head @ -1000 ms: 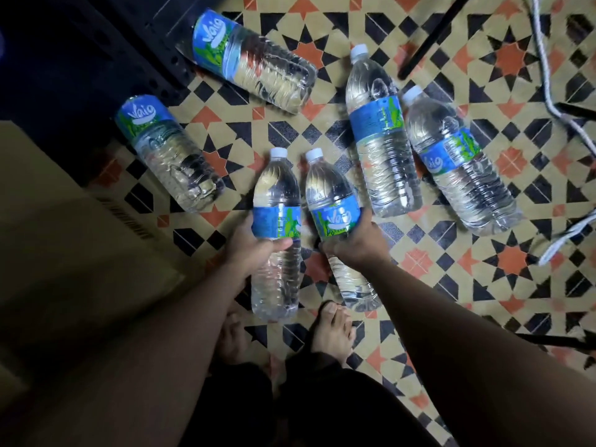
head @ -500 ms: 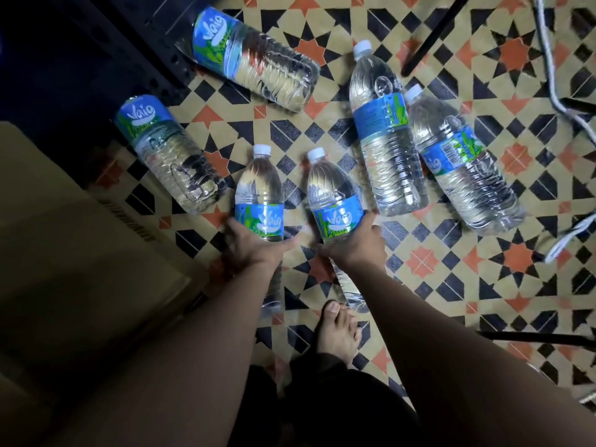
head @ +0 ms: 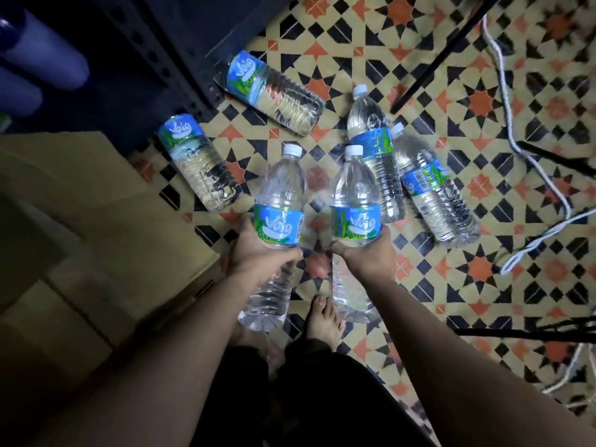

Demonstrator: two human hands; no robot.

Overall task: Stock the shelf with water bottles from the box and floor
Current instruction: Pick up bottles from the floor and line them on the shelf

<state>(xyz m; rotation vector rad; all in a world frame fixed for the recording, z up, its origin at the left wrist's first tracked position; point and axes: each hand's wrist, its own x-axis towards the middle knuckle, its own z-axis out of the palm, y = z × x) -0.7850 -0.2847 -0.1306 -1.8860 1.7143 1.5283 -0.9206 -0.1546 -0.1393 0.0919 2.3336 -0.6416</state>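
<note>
The tiled floor [head: 483, 285] is patterned in cream, black and orange stars. A cardboard box [head: 96, 221] fills the left side; its inside is out of sight. Above it stands the dark metal shelf [head: 161, 59], with an upright full of holes. Pale bluish round shapes sit on it at far left, too blurred to name.

The left hand [head: 258, 256] has its fingers curled round the left bottle [head: 280, 195], gripping at the label. The right hand [head: 367, 253] grips the right bottle [head: 354, 195] the same way. Both bottles point away from the person, with their bases over a bare foot [head: 325, 321].

Four more bottles lie on the floor. The top bottle [head: 274, 91] and the box-side bottle [head: 200, 169] have their necks hidden at the shelf. The middle bottle [head: 374, 150] and the far-right bottle [head: 432, 195] lie touching side by side.

All six hold clear water. Each wears a blue and green label with white script that reads roughly "Vaig". The far-right label shows a barcode, and the left label has a strip of print too small to read. The four caps in view are white. A white cord [head: 529, 150] trails over the floor at right.
</note>
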